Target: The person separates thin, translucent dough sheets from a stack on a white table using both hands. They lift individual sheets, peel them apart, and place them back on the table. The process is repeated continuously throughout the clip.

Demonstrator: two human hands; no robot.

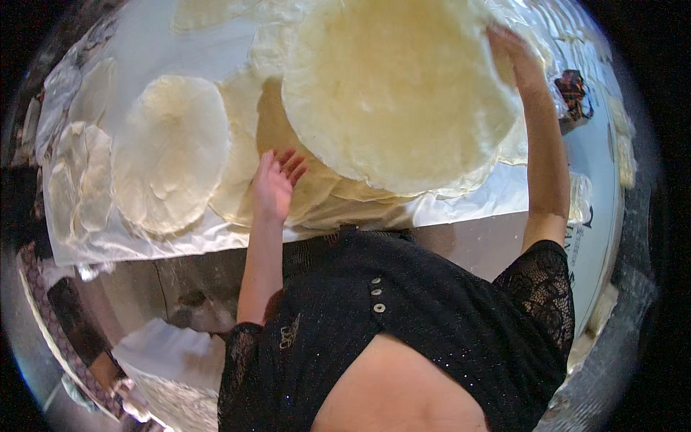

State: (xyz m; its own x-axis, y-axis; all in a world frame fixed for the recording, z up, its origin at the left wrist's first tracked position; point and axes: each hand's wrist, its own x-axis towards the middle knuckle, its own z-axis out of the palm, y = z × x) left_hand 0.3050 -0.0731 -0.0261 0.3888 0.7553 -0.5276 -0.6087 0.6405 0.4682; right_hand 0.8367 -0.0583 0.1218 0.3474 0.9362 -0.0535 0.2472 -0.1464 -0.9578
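Observation:
A large, thin, round flatbread sheet (399, 102) spreads before me, its near edge overhanging other sheets and throwing a shadow on them. At its far right rim is my right hand (510, 46), blurred; whether the fingers grip the rim or only touch it is unclear. Lower left of the big sheet, my left hand (278, 183) hovers with fingers apart and nothing in it. Beneath it lie overlapping pale flatbreads (235, 140). Another round flatbread (171, 154), whiter and slightly wrinkled, rests to the left of that hand.
A white cloth (135, 249) hangs along the table's near edge. Smaller folded flatbreads (96, 178) lie at the far left. On the right are a dark orange-and-black object (573, 93), a clear plastic packet (580, 197) and a light blue surface (591, 162) bearing writing.

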